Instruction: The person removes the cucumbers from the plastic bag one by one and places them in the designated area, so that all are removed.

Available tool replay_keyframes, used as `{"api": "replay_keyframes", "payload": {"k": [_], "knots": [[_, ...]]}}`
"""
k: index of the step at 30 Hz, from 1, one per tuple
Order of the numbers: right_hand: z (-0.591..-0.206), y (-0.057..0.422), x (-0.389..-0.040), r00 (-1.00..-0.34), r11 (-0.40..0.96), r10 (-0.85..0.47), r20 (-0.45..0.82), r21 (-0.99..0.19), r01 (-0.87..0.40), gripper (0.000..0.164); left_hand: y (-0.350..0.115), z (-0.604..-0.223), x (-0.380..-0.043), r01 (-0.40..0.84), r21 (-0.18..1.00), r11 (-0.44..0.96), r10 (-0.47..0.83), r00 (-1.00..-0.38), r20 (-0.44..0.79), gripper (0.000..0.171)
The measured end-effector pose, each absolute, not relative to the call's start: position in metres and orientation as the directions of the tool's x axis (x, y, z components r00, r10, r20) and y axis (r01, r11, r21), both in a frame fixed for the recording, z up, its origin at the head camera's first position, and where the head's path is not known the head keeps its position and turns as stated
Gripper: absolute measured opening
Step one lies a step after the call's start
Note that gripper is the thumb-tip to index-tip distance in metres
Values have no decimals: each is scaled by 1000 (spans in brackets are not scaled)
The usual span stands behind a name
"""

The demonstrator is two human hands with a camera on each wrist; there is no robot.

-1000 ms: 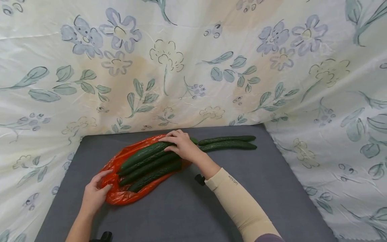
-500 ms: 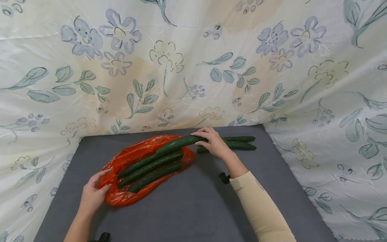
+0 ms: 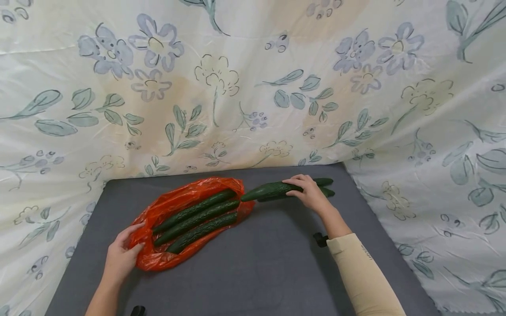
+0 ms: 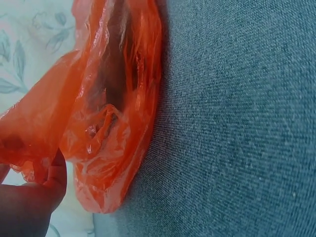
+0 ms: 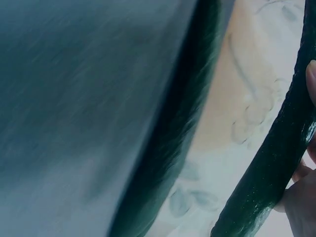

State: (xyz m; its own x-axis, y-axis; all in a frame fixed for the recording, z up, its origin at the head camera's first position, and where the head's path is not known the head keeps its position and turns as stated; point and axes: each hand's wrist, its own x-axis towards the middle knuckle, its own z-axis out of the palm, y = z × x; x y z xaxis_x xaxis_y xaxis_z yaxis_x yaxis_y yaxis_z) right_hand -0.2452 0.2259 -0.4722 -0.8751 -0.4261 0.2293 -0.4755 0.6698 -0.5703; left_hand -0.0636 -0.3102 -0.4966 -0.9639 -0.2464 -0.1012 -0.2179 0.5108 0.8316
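Note:
My right hand (image 3: 310, 193) grips a long dark green cucumber (image 3: 265, 191) around its right part, held above the table. In the right wrist view this cucumber (image 5: 269, 168) is raised apart from another cucumber (image 5: 173, 133) lying on the cloth. The held one partly hides two cucumbers lying at the back right. At the left, an orange-red plastic bag (image 3: 158, 259) lies spread with three cucumbers (image 3: 197, 221) side by side on it. My left hand (image 3: 122, 254) pinches the bag's near left edge; the left wrist view has the film (image 4: 44, 118) lifted between thumb and fingers.
A grey cloth-covered table (image 3: 245, 272) lies beneath everything. Floral fabric (image 3: 245, 87) hangs behind it and along both sides. Black wrist camera mounts (image 3: 320, 239) show beneath the arms.
My right hand has lifted the topmost cucumber out of the bag and carried it right, over the two lying there. The left hand has stayed at the bag's edge.

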Motion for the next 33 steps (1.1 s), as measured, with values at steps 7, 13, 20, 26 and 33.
{"api": "replay_keyframes", "payload": {"k": [7,13,20,26,33], "knots": [[-485,260,-245,-909,718,-375,179,-564,-408,47,-310,-498,-61,-198,846,494,-249,-965,-80,51],[-501,281,-246,-934,764,-341,107,-548,-341,47,-309,-497,-60,-184,848,496,-248,-967,-65,50],[-525,290,-248,-940,783,-336,61,-536,-315,46,-310,-498,-61,-164,834,526,-226,-973,-49,50],[-536,285,-249,-931,805,-344,125,-472,-361,44,-309,-497,-63,-165,838,520,-214,-975,-60,51],[-525,274,-248,-925,846,-333,182,-376,-378,42,-309,-495,-65,-164,843,512,-213,-975,-60,51]]}}
